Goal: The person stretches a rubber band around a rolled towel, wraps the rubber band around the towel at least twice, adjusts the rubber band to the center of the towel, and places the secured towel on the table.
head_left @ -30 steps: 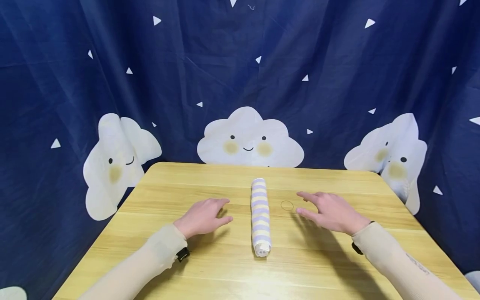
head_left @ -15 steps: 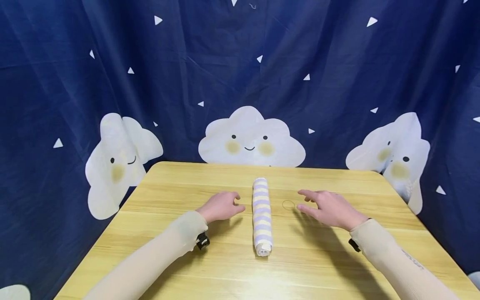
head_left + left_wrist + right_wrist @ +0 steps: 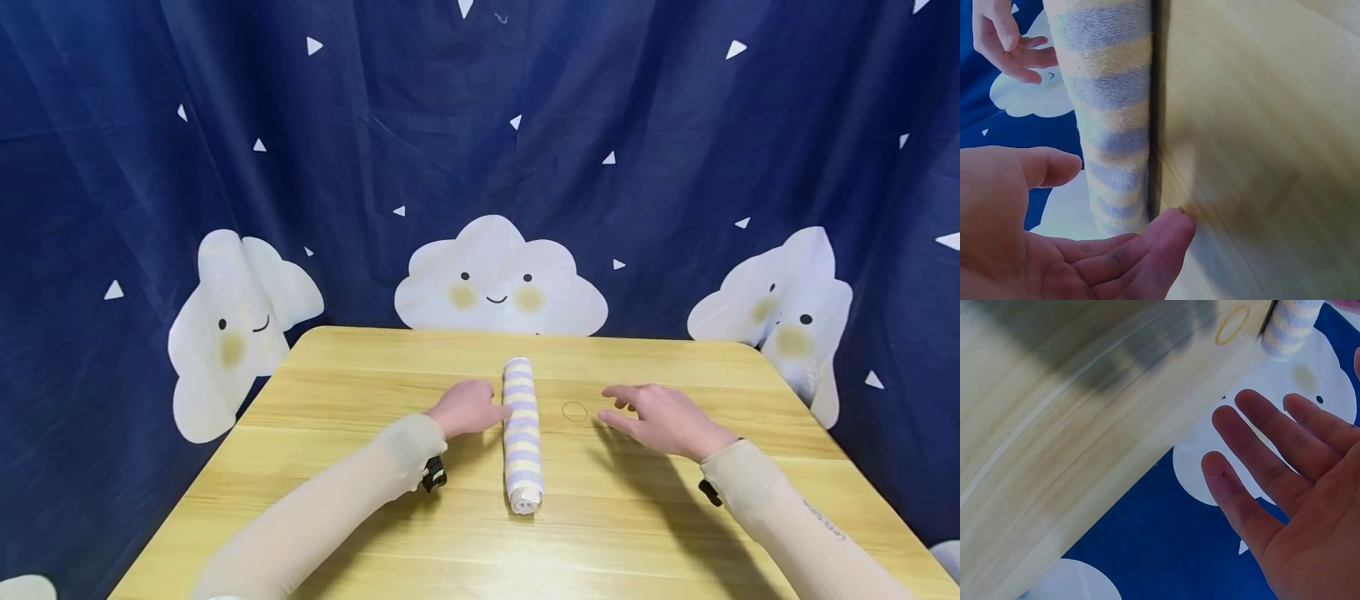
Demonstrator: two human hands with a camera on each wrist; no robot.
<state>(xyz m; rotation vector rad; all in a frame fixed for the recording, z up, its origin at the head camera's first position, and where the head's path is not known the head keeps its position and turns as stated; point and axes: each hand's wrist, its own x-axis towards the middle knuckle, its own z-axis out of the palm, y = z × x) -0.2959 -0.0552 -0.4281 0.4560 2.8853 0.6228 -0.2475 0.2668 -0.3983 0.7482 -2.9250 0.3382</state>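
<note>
1. Dead centre of the wooden table (image 3: 352,517) lies a rolled towel (image 3: 522,437), striped lilac and pale yellow, its long axis running away from the person, near end showing the spiral of the roll. It sits flat on the wood, so nothing needs to hold it in place.

2. The left hand (image 3: 468,408) is right up against the roll's left flank, about halfway along. In the head view the fingertips look to be touching the cloth, though contact is hard to confirm.

3. From the left wrist view, that hand (image 3: 1041,244) is relaxed: fingers (image 3: 1160,240) loosely extended toward the base of the towel (image 3: 1110,119), thumb apart, nothing enclosed. It looks placed to cup or steady the roll from the side, not to grasp it.

4. The right hand (image 3: 660,417) hovers near the other side, clearly apart from the towel, palm down, fingers spread and pointing toward it.

5. Between that hand and the roll lies a thin ring (image 3: 574,411), perhaps a rubber band, flat on the table. The fingertips are nearer to it than to the cloth.

6. The right wrist view confirms it: fingers (image 3: 1272,456) straight and splayed, holding nothing, with the ring (image 3: 1232,325) ahead.

7. Behind the table hangs a dark blue curtain (image 3: 675,125) printed with smiling clouds.
</note>
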